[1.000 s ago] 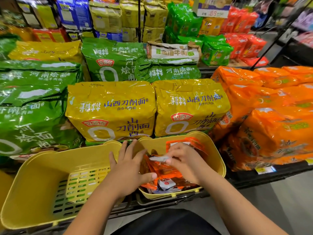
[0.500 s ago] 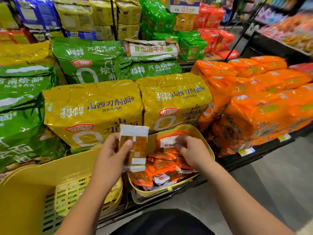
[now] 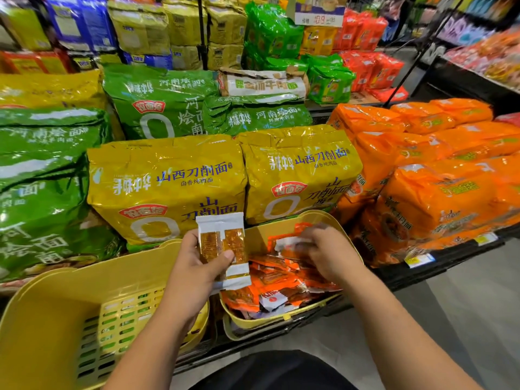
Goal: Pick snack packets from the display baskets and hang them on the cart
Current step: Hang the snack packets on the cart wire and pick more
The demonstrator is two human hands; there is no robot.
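Yellow baskets: two stood side by side at the shelf front. The left basket (image 3: 56, 305) had a slotted floor, and the right basket (image 3: 260, 235) held a pile (image 3: 281, 280) of orange packets.
Left hand (image 3: 194, 266): raised over the gap between the baskets, thumb and fingers gripping an amber packet (image 3: 222, 243) upright, with white strips at top and bottom.
Right hand (image 3: 329, 249): blurred, inside the right basket, fingertips pinching the white edge of an orange packet (image 3: 284, 244) above the pile.
Noodle bags: yellow bags (image 3: 168, 181) stood just behind the baskets, with green bags (image 3: 42, 192) to the left and orange bags (image 3: 436, 192) to the right.
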